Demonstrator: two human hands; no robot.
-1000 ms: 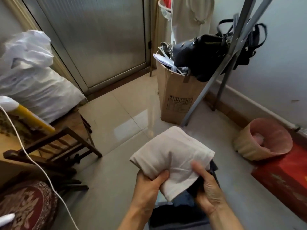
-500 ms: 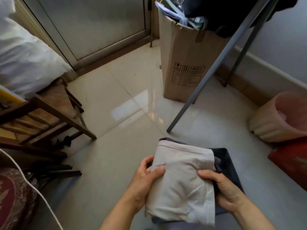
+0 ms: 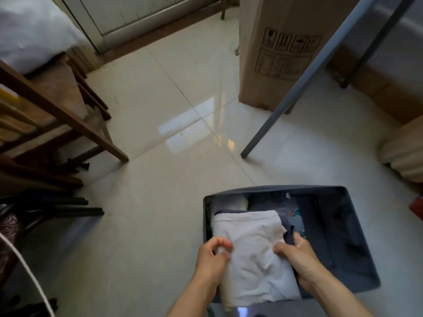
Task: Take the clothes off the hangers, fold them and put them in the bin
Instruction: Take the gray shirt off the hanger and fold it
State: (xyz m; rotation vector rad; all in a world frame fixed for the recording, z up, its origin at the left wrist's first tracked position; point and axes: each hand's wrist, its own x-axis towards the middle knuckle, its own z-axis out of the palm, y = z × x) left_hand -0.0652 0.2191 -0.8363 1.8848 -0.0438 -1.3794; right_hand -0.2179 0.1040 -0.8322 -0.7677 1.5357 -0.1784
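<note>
We look straight down at a folded beige garment (image 3: 251,255) held over the left half of a dark grey bin (image 3: 336,227) that stands on the pale tiled floor (image 3: 160,115), near and right of centre. Both hands are closed on the cloth. The left hand (image 3: 211,259) has its fingers curled in and pinches the garment's left edge. The right hand (image 3: 295,257) grips the right edge, with the thumb on top and the fingers tucked under. The garment lies flat between them, its far edge just short of the bin's far wall. We cannot tell whether it already rests on what lies below or hangs just above it.

Under and beyond the garment we see dark clothes (image 3: 270,205) in the bin, a pale roll in the far left corner and a bit of coloured print just right of the beige cloth. The bin's right half shows only its dark inner wall and bottom.

Farther off, a tall cardboard box (image 3: 274,53) stands on the floor, and a grey metal leg (image 3: 286,99) slants down in front of it to a foot on the tiles, well apart from the bin. On the left is a wooden frame (image 3: 59,110) with a white bag (image 3: 29,37) on top. A white cord (image 3: 29,277) crosses the near left corner, and a ribbed pinkish basket (image 3: 405,154) shows at the right edge.
</note>
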